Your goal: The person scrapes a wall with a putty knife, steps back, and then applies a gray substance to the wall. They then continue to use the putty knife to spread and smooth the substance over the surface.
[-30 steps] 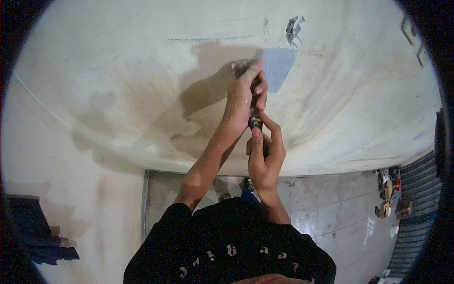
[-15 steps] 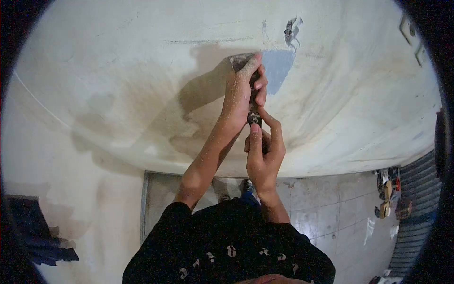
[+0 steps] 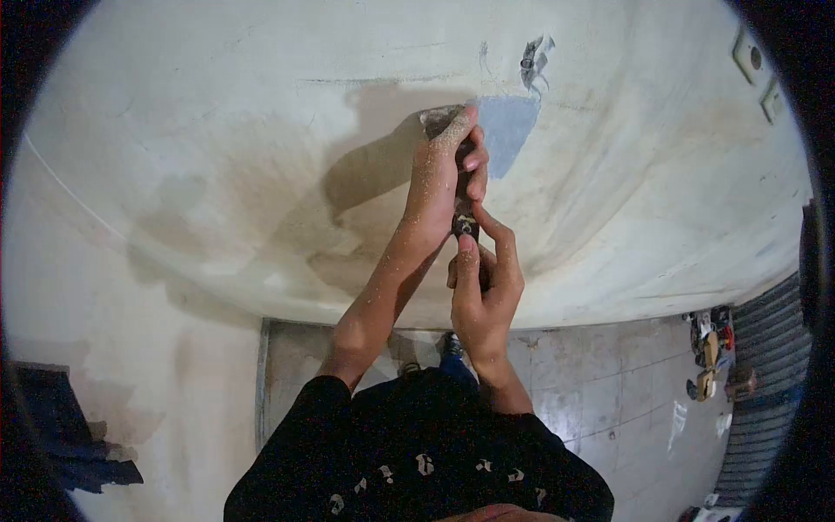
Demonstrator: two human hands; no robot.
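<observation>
My left hand point(image 3: 452, 165) wraps round the upper body of a long dark tool point(image 3: 465, 187) dusted with pale powder, shaped like an angle grinder. Its wide head pokes out past my left thumb against the pale wall point(image 3: 626, 157), and its working face is hidden. Lower down, my right hand point(image 3: 487, 283) closes on the rear end, the thumb lying along it. Just right of the head, a smooth blue-grey patch point(image 3: 513, 130) shows on the wall. Pale dust speckles my left hand and forearm.
Above the patch is a broken hole point(image 3: 532, 63) in the wall. Socket plates point(image 3: 748, 56) sit at the upper right. Several tools point(image 3: 709, 357) lie on the tiled floor point(image 3: 600, 383) beside a ribbed shutter point(image 3: 765, 357). Dark cloth point(image 3: 61, 426) is at the lower left.
Both hands and the tool have shifted slightly down and left in view, the head a little lower against the grey patch. The grips look the same.
</observation>
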